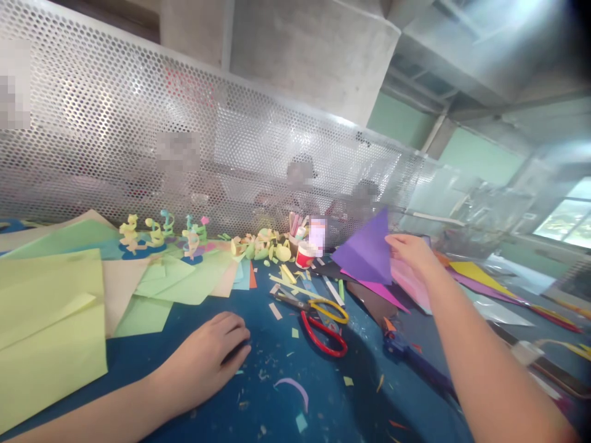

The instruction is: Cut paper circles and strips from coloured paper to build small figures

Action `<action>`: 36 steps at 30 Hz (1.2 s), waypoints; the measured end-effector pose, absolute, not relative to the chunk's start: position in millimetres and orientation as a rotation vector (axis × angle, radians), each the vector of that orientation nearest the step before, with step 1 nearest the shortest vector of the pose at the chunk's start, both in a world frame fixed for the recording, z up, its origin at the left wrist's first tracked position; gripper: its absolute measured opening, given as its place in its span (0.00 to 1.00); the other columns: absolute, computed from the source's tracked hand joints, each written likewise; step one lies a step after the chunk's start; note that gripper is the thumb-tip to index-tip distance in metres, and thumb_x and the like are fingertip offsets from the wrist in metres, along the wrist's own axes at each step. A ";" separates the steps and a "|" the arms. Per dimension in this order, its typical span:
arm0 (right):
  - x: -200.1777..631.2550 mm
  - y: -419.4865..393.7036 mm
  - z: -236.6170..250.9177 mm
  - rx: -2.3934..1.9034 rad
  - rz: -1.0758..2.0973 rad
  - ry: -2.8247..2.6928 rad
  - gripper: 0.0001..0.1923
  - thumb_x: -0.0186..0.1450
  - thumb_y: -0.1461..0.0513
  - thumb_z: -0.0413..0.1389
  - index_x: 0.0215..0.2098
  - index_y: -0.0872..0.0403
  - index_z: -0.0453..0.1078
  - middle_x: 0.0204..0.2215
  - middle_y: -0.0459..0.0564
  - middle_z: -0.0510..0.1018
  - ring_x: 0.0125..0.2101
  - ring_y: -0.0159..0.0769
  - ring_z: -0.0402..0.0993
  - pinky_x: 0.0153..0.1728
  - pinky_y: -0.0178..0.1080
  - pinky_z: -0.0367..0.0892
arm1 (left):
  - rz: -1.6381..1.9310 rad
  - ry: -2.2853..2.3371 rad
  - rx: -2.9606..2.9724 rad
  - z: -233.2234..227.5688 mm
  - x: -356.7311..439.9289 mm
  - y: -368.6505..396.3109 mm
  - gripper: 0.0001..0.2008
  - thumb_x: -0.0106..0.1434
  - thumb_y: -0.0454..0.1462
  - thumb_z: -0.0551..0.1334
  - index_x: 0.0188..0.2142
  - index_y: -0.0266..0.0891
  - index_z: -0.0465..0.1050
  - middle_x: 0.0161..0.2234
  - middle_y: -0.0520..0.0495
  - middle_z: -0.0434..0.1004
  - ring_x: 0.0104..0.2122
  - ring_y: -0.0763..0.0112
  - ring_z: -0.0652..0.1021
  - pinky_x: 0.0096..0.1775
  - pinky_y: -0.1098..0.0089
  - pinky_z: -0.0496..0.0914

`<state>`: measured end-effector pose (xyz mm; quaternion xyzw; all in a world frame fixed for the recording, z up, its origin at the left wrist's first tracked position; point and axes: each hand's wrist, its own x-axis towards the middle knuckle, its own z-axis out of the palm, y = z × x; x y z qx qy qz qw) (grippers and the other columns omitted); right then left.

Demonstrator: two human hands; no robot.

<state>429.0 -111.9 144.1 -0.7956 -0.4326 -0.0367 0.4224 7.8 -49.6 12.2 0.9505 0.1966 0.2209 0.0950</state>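
My right hand [410, 251] pinches the edge of a purple craft sheet [367, 249], lifted at a slant above a pile of other coloured sheets. On the blue table [258, 406] rests my left hand [217, 344], fingers loosely curled, thumb apart, with nothing visible in it. Between the hands lie scissors with one red and one yellow handle [323, 341], their blades pointing left. Under the purple sheet show a magenta sheet [383, 292] and a dark brown sheet [369, 301]. A blue tool like a glue gun [418, 363], orange at its tip, lies below my right forearm.
Light green sheets [50, 332] cover the left side. Small foam-like figures on blue bases [133, 249] stand behind them. Yellow-green cut pieces [268, 243] and a red-and-white cup [305, 255] are at the back centre, before a perforated metal screen [258, 147]. Scraps litter the table.
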 end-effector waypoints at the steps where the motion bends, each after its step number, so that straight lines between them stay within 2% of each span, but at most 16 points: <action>1: 423.6 -110.9 142.6 -1.944 -0.032 -1.071 0.13 0.60 0.61 0.50 0.36 0.58 0.74 0.25 0.52 0.79 0.28 0.38 0.75 0.30 0.37 0.70 | 0.653 0.584 2.819 12.2 7.7 -49.5 0.12 0.65 0.37 0.49 0.40 0.41 0.70 0.39 0.45 0.70 0.43 0.63 0.70 0.45 0.63 0.67; 8: 374.4 -100.5 133.9 -1.661 0.373 -1.116 0.10 0.57 0.60 0.55 0.35 0.57 0.73 0.26 0.51 0.78 0.26 0.35 0.75 0.33 0.39 0.72 | 0.705 0.569 2.810 19.0 6.1 -55.8 0.12 0.65 0.36 0.49 0.40 0.40 0.70 0.38 0.44 0.71 0.42 0.63 0.70 0.44 0.62 0.67; 12: 331.1 -92.7 120.8 -1.476 0.506 -1.241 0.15 0.52 0.57 0.60 0.36 0.56 0.73 0.32 0.50 0.78 0.33 0.35 0.75 0.40 0.42 0.70 | 0.830 0.593 2.667 23.3 1.7 -56.4 0.13 0.65 0.39 0.50 0.40 0.40 0.71 0.37 0.44 0.72 0.41 0.63 0.71 0.44 0.62 0.67; 15: 291.1 -89.1 102.9 -1.349 0.582 -1.347 0.14 0.52 0.56 0.61 0.35 0.54 0.75 0.39 0.51 0.76 0.41 0.38 0.72 0.45 0.43 0.67 | 0.860 0.688 2.233 23.9 -2.7 -49.9 0.17 0.66 0.44 0.47 0.38 0.39 0.71 0.34 0.44 0.75 0.37 0.64 0.73 0.41 0.62 0.69; 17: 266.1 -89.4 87.1 -1.262 0.662 -1.496 0.09 0.54 0.57 0.60 0.32 0.51 0.77 0.47 0.51 0.72 0.47 0.39 0.67 0.47 0.41 0.65 | 0.839 0.710 1.761 23.2 -4.5 -43.2 0.22 0.66 0.48 0.43 0.41 0.37 0.69 0.31 0.43 0.76 0.33 0.63 0.75 0.36 0.62 0.70; 19: 246.9 -91.1 69.6 -1.235 0.694 -1.653 0.07 0.57 0.59 0.57 0.32 0.48 0.77 0.49 0.49 0.68 0.49 0.38 0.64 0.47 0.40 0.63 | 0.839 0.679 1.371 21.8 -4.8 -36.6 0.24 0.64 0.50 0.45 0.43 0.33 0.66 0.31 0.41 0.77 0.31 0.62 0.77 0.35 0.61 0.71; 22: 233.0 -93.7 45.3 -1.265 0.662 -1.776 0.09 0.57 0.63 0.56 0.31 0.46 0.78 0.48 0.49 0.65 0.46 0.36 0.64 0.48 0.41 0.62 | 0.881 0.647 1.116 19.1 -3.8 -30.5 0.22 0.63 0.49 0.50 0.41 0.32 0.67 0.32 0.40 0.77 0.33 0.62 0.77 0.40 0.61 0.70; 26: 231.7 -95.2 27.9 -1.293 0.582 -1.851 0.11 0.57 0.66 0.55 0.31 0.45 0.78 0.52 0.47 0.60 0.44 0.35 0.63 0.49 0.42 0.61 | 0.946 0.617 1.091 16.1 -3.6 -30.4 0.18 0.59 0.42 0.60 0.47 0.39 0.64 0.37 0.45 0.76 0.36 0.66 0.77 0.42 0.64 0.70; 31: 227.6 -98.0 26.0 -1.338 0.494 -1.805 0.10 0.58 0.64 0.54 0.30 0.45 0.78 0.54 0.46 0.58 0.45 0.37 0.62 0.49 0.43 0.61 | 0.962 0.611 1.161 11.6 -4.4 -29.5 0.20 0.58 0.39 0.62 0.50 0.42 0.62 0.34 0.49 0.75 0.34 0.69 0.76 0.40 0.66 0.71; 34: 221.6 -98.5 24.9 -1.336 0.634 -1.611 0.08 0.58 0.61 0.55 0.30 0.49 0.77 0.52 0.49 0.61 0.41 0.37 0.66 0.44 0.42 0.65 | 0.976 0.599 1.178 10.6 -4.3 -28.5 0.21 0.58 0.39 0.61 0.51 0.43 0.61 0.33 0.50 0.75 0.33 0.71 0.76 0.39 0.67 0.70; 36: 218.0 -96.8 23.2 -1.317 0.770 -1.374 0.09 0.59 0.57 0.54 0.33 0.50 0.73 0.43 0.50 0.68 0.34 0.35 0.69 0.36 0.40 0.68 | 0.963 0.599 1.195 11.6 -4.3 -29.2 0.21 0.58 0.40 0.62 0.51 0.43 0.61 0.34 0.50 0.75 0.33 0.71 0.76 0.38 0.68 0.70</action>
